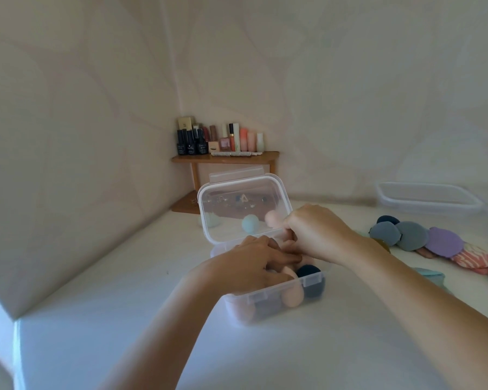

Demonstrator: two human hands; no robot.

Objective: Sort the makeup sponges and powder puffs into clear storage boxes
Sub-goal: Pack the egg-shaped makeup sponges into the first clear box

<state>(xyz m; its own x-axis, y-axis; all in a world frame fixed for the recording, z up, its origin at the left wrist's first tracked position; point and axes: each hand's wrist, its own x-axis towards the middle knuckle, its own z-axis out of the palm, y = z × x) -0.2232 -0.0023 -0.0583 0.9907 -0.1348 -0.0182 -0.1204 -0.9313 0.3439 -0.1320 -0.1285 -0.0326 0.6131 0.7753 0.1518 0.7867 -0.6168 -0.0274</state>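
Head view: an open clear box (268,304) sits on the white table (124,333), and its lid (241,204) stands up at the back. Both hands are over the box.

The left hand (252,267) lies flat, with its fingers almost straight. They rest on the sponges inside. The right hand (317,232) has its fingers curled down, and the tips meet the left fingers. The tips are hidden, so I cannot tell if they hold anything.

A pink sponge (292,299) and a dark sponge (310,273) press on the front wall of the box. The other sponges in it are blurry or covered by the hands. A light blue sponge (250,223) shows through the lid.

Powder puffs (423,237) lie in a row on the right. The last ones are cut off by the edge. A second clear box (426,205) sits behind them.
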